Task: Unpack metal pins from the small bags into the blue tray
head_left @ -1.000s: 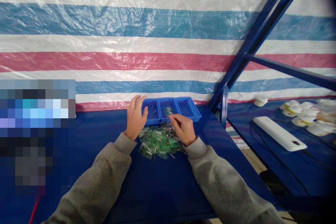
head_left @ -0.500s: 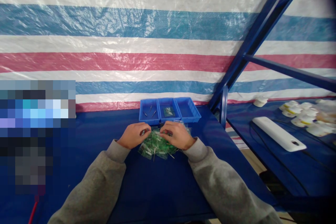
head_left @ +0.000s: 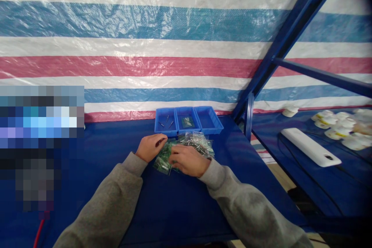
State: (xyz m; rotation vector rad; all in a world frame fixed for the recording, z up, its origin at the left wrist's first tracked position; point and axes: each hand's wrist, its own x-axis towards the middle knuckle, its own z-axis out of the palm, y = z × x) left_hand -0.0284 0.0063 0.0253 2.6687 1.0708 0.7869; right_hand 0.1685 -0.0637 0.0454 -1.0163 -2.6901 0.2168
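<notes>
A pile of small clear-and-green plastic packets (head_left: 164, 159) lies on the blue table, with many thin metal pins (head_left: 200, 146) heaped on its right side. My left hand (head_left: 151, 147) is at the pile's left edge, thumb and fingertips pinched together; whatever is between them is too small to make out. Fingers bent downward, my right hand (head_left: 188, 159) reaches into the front of the pile. Its fingertips are closed among the packets, and what they grip is hidden. Behind the pile, the left blue bin (head_left: 165, 131) holds a few pins and the middle bin (head_left: 188, 129) holds a packet.
The right blue bin (head_left: 207, 120) adjoins the other two. A side table at right carries a long white device (head_left: 310, 147), black cables and several white-and-yellow round parts (head_left: 338, 130). A blue metal frame (head_left: 273, 58) rises there. Striped sheeting hangs behind; the left is pixelated.
My right hand has moved left and toward me, from the pile's upper part to its front, uncovering the pins. My left hand has shifted only slightly and stays pinched.
</notes>
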